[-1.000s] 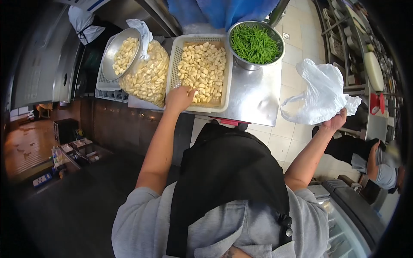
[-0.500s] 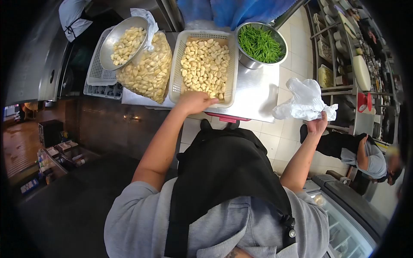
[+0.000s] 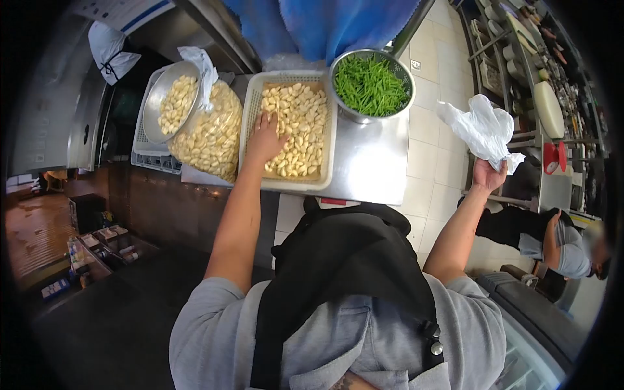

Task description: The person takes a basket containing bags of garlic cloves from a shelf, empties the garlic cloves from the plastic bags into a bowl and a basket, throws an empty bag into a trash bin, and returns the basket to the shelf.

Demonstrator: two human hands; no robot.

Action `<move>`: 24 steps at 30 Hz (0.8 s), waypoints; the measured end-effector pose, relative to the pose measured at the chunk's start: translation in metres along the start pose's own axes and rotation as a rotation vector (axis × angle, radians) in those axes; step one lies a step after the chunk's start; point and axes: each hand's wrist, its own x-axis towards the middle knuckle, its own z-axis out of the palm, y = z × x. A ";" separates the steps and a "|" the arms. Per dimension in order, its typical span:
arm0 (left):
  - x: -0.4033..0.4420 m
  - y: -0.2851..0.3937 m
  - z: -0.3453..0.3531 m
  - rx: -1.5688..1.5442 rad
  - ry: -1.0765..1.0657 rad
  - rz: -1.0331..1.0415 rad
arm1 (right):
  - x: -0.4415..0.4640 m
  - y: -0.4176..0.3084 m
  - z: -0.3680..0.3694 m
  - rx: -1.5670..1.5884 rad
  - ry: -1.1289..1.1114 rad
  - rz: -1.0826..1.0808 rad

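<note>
My left hand [image 3: 264,140] lies over the left side of a white perforated basket [image 3: 329,146], fingers spread on the pale, peeled cloves [image 3: 300,123] inside it. My right hand [image 3: 490,174] is out to the right, off the table, with its fingers round the lower end of a crumpled white plastic bag [image 3: 480,125]. Left of the basket stands a clear bag full of cloves [image 3: 211,140]. A metal bowl [image 3: 151,116] with more cloves tilts against it. Cut green stalks [image 3: 373,84] fill a metal colander [image 3: 407,105] right of the basket.
The steel table [image 3: 374,166] ends just in front of my apron [image 3: 351,273]. Another person [image 3: 552,237] is at the far right, beside shelves with a red scale [image 3: 554,158]. Someone in a white garment [image 3: 112,49] is at the upper left. A blue sheet [image 3: 325,26] hangs behind the table.
My left hand has moved from the basket's near edge up onto the cloves, and its fingers have spread. My right hand still holds the white bag, which has changed shape. The view has shifted.
</note>
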 end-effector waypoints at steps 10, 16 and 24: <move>-0.078 0.052 -0.030 -0.491 0.165 -0.627 | 0.206 0.172 -0.261 -0.026 0.532 0.333; -0.138 0.086 -0.040 -0.367 0.349 -0.800 | 0.288 0.286 -0.263 0.202 0.464 0.549; -0.247 0.147 -0.034 0.072 0.370 -1.055 | 0.472 0.374 -0.085 0.060 0.347 0.373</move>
